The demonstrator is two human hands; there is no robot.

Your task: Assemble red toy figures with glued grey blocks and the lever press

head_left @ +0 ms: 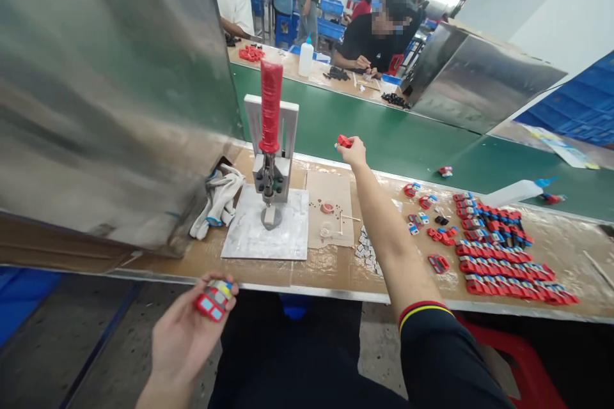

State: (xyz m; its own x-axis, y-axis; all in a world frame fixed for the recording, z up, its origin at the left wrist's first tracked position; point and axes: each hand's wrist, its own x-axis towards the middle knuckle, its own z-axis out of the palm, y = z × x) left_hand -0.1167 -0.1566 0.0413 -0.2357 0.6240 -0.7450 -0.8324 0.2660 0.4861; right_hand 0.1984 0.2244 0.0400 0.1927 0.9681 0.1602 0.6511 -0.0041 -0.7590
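Note:
My left hand is closed round a small red toy car with blue, grey and yellow parts, in front of the table's near edge. Above the green belt, my right hand pinches a small red piece. Left of that hand stands a toggle press with a red handle, on a white base plate. A small light block is under its tip. Small grey pieces lie partly hidden beneath my right forearm.
Rows of red cars fill the table's right part, beside a white glue bottle. White gloves lie left of the press, near a large metal panel. People work across the green belt.

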